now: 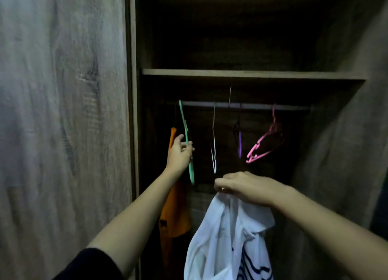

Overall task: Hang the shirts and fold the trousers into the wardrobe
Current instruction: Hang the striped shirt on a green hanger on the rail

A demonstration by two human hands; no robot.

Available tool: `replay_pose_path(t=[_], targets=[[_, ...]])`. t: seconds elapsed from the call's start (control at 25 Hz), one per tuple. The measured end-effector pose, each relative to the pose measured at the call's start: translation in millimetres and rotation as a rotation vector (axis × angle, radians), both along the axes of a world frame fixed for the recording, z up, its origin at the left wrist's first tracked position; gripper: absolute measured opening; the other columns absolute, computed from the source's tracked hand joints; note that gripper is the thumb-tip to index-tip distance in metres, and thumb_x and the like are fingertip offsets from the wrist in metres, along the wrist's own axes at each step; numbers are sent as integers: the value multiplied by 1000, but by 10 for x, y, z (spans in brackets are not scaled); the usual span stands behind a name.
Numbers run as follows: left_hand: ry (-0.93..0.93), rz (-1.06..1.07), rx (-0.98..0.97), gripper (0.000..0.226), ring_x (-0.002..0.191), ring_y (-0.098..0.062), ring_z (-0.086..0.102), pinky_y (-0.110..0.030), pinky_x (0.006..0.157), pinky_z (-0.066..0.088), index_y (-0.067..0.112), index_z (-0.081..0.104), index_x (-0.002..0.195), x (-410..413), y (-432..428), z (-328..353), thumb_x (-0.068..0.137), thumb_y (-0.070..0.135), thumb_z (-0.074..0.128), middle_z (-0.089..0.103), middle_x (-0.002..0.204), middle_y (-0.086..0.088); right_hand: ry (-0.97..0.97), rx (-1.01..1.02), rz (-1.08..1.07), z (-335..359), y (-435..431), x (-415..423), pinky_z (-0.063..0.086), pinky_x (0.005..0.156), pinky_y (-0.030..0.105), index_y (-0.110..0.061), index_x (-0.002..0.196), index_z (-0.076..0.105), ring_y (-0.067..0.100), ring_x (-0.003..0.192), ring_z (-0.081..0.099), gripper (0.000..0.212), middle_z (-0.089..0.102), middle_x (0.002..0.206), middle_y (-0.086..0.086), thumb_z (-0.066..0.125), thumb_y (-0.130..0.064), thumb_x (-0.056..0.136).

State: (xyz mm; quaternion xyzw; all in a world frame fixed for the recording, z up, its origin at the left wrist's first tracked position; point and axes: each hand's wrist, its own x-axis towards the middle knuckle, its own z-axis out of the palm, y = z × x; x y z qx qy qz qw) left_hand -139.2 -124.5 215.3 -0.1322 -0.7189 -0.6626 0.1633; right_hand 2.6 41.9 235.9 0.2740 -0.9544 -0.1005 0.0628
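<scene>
Two-part step: seemingly fetching a hanger while holding a shirt aloft.
Left hand: curling fingers and thumb round the green hanger, partway down its length.
Right hand: pinching the white shirt at its top edge, fingertips bunching on the cloth.
White shirt: dangling limp beneath the right hand, before the lower opening of the wardrobe; showing navy stripes low down.
Shirt handling: likely behaving as light, soft and floppy, sagging wherever unsupported; best gripping at collar or shoulders while feeding the hanger through the neck.
Green hanger handling: probably proving thin, stiff and light; lifting by the neck to clear the hook.
Rail: carrying the green hanger, a pale hanger, a purple hanger, a pink hanger and, far left, an orange garment.
Hard to make out: collar and sleeves vanishing among folds; hem running off the bottom edge; wardrobe depths sinking into darkness; trousers not appearing anywhere.
</scene>
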Motion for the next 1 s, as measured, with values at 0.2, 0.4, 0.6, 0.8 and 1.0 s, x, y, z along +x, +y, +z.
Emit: replay_pose_path(t=[0.2,0.4,0.6,0.8,1.0], targets=[[-123,-218,133,67,97,-23,62,-35,85,51,23,28,136,741,-460,-624,84,-7,59,58,95,-1,-88,272,-13,5,-151,158,40,82,32,-17,119,55,23,109,51,34,47,122,4,41,-3,91],[-329,-39,46,8,75,-25,61,-40,73,50,22,61,88,900,-839,-857,80,24,62,65,81,-7,-55,449,29,-275,-80,171,47,89,36,-15,130,47,27,115,53,42,44,126,1,53,-13,88],[-96,37,-165,23,59,-18,59,-31,61,48,19,63,81,1291,-1250,-882,95,32,50,60,65,0,-109,92,-193,-334,-12,291,49,88,35,-23,142,29,22,123,46,76,18,149,-11,59,-4,75],[62,-41,-237,32,41,-9,44,-20,43,35,17,64,61,1616,-1884,-1035,89,32,62,51,47,5,-107,-155,-278,-366,75,306,48,94,43,-22,140,32,22,126,44,75,20,148,-10,55,-2,72],[48,-226,-291,31,41,-6,46,-17,42,35,19,70,68,1919,-1942,-1021,76,47,62,51,43,4,-119,-221,-273,-342,-173,318,46,93,50,-23,137,35,25,127,38,72,20,147,-11,54,2,72]])
